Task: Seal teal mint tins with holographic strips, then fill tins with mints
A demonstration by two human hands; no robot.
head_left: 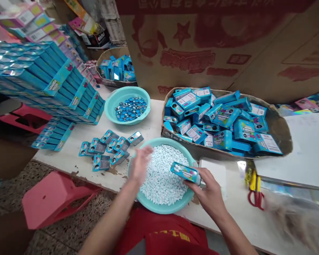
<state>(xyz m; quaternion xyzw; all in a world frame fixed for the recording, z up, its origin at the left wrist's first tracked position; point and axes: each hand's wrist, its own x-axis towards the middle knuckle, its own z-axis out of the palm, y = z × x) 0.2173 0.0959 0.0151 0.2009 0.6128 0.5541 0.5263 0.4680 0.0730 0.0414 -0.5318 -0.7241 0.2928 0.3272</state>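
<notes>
In the head view my right hand grips a small blue candy box, tilted over the basin's right side, with a round opening facing up. White candies show in that opening. Under both hands stands a turquoise basin full of small white candies. My left hand, smeared by motion, hovers over the basin's left rim; its fingers are too blurred to read. Left of the basin, several blue candy boxes stand in a loose group on the table.
A cut-down carton of blue boxes lies behind the basin. A turquoise bowl holds blue and silver round pieces. Stacked box trays rise at left. Scissors lie at right. A pink stool stands below the table edge.
</notes>
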